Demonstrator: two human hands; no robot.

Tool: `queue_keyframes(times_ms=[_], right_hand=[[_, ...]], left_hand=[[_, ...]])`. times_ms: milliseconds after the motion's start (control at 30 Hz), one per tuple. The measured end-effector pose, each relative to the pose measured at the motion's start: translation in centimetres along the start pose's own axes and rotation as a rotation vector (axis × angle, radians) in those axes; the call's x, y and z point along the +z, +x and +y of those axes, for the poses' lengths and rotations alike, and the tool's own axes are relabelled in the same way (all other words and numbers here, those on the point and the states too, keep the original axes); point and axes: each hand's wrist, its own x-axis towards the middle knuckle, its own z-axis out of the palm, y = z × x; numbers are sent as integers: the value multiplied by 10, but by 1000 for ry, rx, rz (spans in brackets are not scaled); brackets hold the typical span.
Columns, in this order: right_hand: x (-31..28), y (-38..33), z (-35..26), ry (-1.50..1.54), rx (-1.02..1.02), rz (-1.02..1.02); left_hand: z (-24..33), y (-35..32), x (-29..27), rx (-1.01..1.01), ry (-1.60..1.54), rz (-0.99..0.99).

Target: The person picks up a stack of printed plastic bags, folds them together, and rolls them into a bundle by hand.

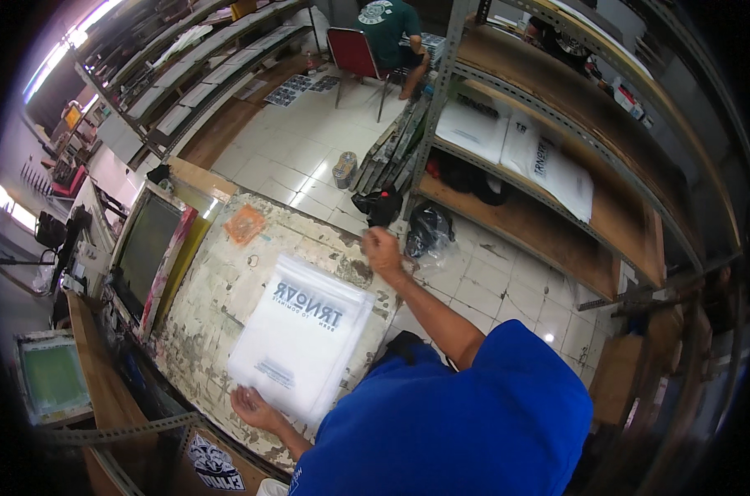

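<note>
A stack of flat, translucent white plastic bags (296, 347) with dark printed lettering lies on the worn, paint-stained table (205, 322). My left hand (255, 409) is at the stack's near left corner, its fingers loosely bent and apart. I cannot make out whether they touch the bag's edge. Beyond the far right corner of the stack, my right hand (382, 250) is raised near the table's right edge. Its fingers look curled but are smeared, and whatever they may hold is hidden.
Framed printing screens (148, 248) lean along the table's left side. An orange stained patch (244, 225) marks its far end. At right, a metal shelf (540, 227) holds more printed bags (549, 165). A black plastic bag (429, 230) and a can (344, 169) stand on the floor. A person (389, 33) sits beyond.
</note>
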Motion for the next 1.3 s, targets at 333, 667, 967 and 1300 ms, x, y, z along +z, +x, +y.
queue_keyframes(times_ms=[333, 667, 967, 1300], right_hand=[[22, -85, -186, 1135, 37, -1296], [-42, -59, -191, 558, -415, -952], [-143, -31, -156, 1119, 32, -675], [-215, -36, -174, 244, -256, -380]], left_hand=[[233, 35, 93, 526, -273, -418], [289, 14, 179, 221, -592, -676], [319, -40, 255, 491, -662, -1182], [375, -105, 278, 264, -688, -956]])
